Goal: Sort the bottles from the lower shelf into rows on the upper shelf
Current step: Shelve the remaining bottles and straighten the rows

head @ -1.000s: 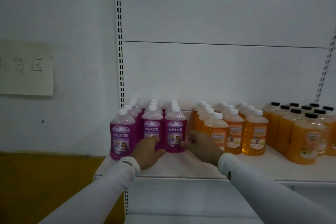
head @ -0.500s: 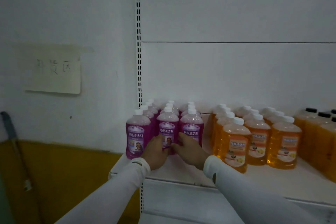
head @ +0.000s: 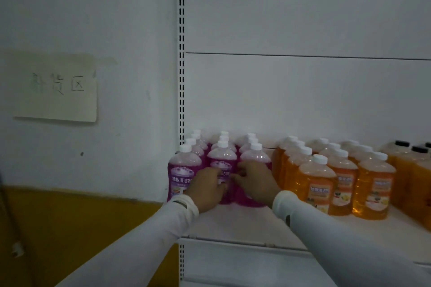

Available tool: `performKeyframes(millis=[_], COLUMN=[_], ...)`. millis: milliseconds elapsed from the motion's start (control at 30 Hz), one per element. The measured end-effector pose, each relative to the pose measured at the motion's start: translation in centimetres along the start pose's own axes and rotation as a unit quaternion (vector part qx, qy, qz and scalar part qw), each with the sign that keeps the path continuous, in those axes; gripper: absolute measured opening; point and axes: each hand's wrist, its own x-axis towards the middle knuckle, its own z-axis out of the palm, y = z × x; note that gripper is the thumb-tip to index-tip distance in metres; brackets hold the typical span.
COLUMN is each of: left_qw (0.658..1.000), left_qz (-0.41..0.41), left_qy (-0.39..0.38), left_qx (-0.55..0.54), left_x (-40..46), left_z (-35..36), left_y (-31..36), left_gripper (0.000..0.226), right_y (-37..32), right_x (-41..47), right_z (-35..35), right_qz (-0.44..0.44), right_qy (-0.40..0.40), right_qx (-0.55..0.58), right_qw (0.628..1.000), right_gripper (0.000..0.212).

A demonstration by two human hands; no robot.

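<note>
Purple bottles with white caps stand in three rows at the left end of the upper shelf (head: 233, 226). My left hand (head: 207, 189) wraps the left side of the middle front purple bottle (head: 221, 158), beside the left front purple bottle (head: 182, 170). My right hand (head: 254, 182) lies over the body of the right front purple bottle (head: 255, 156), and its fingertips reach the gap toward the middle one. Both hands hide the lower labels. The lower shelf is out of sight.
Orange bottles with white caps (head: 318, 184) fill rows just right of the purple ones. Orange bottles with black caps (head: 410, 170) stand at the far right. A slotted upright rail (head: 181, 53) bounds the shelf on the left. A paper sign (head: 56, 87) hangs on the wall.
Both hands have come together from the bases of the front purple bottles onto the middle and right ones. The view has swung left, so the shelf sits further right.
</note>
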Motion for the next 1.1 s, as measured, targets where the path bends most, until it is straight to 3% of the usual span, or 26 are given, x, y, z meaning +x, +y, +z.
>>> performKeyframes(millis=[67, 167, 267, 333, 467, 633, 900, 1000, 1100], left_qw=[0.997, 0.984, 0.938, 0.92, 0.927, 0.943, 0.96, 0.966, 0.974], left_qz=[0.062, 0.138, 0.16, 0.137, 0.058, 0.074, 0.093, 0.098, 0.115], left_qy=[0.031, 0.05, 0.024, -0.034, -0.163, -0.164, -0.148, -0.178, -0.145], left_qx=[0.017, 0.103, 0.308, 0.366, 0.333, 0.281, 0.219, 0.162, 0.131], left_x=[0.6, 2.4, 4.5, 5.7, 7.9, 10.0, 10.9, 11.6, 12.7], left_z=[-2.4, -5.8, -8.1, -8.6, -8.8, -7.4, -7.0, -7.8, -8.7], left_y=[1.2, 1.8, 1.7, 1.3, 0.1, -1.3, -2.4, -2.6, -2.8], left_gripper=[0.01, 0.022, 0.029, 0.031, 0.047, 0.023, 0.026, 0.025, 0.019], right_y=[-0.4, -0.6, -0.4, -0.4, -0.7, -0.8, -1.1, -1.2, -1.0], right_x=[0.5, 1.7, 3.3, 4.2, 5.6, 7.0, 7.6, 7.9, 9.0], right_z=[-2.2, -4.8, -6.0, -6.1, -5.7, -4.5, -4.8, -6.3, -7.6], right_qz=[-0.029, -0.068, -0.09, -0.084, -0.073, -0.08, -0.067, -0.063, -0.053], right_qy=[0.043, 0.071, 0.031, -0.026, -0.094, -0.115, -0.139, -0.118, -0.106], right_qx=[-0.026, -0.108, -0.168, -0.209, -0.237, -0.247, -0.229, -0.171, -0.177], right_qw=[0.998, 0.989, 0.981, 0.974, 0.964, 0.959, 0.961, 0.976, 0.977], right_gripper=[0.012, 0.033, 0.034, 0.03, 0.036, 0.033, 0.035, 0.028, 0.03])
